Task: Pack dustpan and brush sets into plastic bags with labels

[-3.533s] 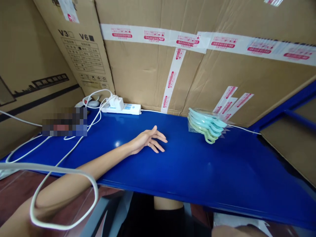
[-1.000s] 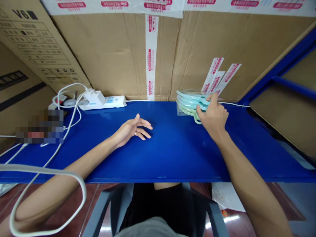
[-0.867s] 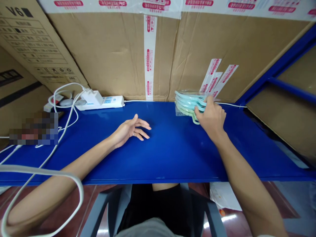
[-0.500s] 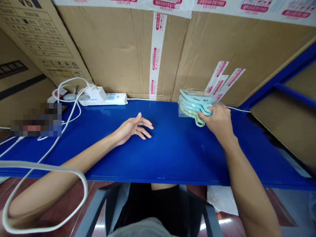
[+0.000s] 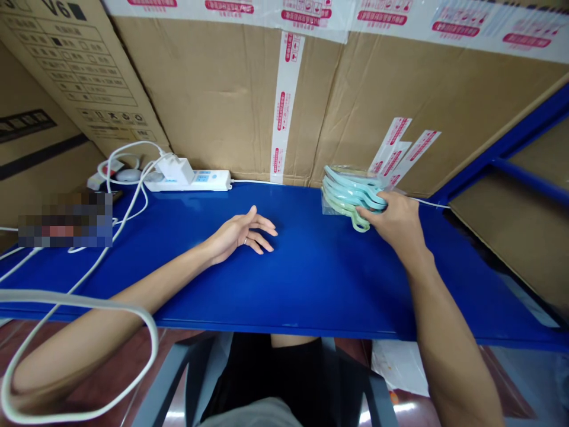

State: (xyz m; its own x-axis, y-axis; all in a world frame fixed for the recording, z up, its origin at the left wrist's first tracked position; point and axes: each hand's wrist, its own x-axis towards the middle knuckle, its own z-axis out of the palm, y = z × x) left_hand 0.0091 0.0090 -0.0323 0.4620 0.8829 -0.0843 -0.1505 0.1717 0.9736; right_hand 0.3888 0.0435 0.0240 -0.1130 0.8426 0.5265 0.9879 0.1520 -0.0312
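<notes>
My right hand [image 5: 398, 219] grips a bundle of pale blue and green plastic clothes hangers [image 5: 351, 190] by its near right end. Clear plastic wrap surrounds part of the bundle, which is at the back right of the blue table [image 5: 302, 279], close to the cardboard. My fingers and palm hide the gripped end. To the left, my left hand [image 5: 242, 234] rests on its side at the table's middle, fingers apart and slightly curled, holding nothing. A ring shows on one of its fingers.
A white power strip [image 5: 191, 179] with a plugged-in adapter lies at the back left. White cables [image 5: 128, 207] loop across the left side and over my left forearm. Large cardboard [image 5: 213, 101] walls the back. A blue metal frame [image 5: 502, 136] borders the right.
The view has tilted slightly, so the scene sits a little lower. Both hands and the hangers keep nearly the same places on the table.
</notes>
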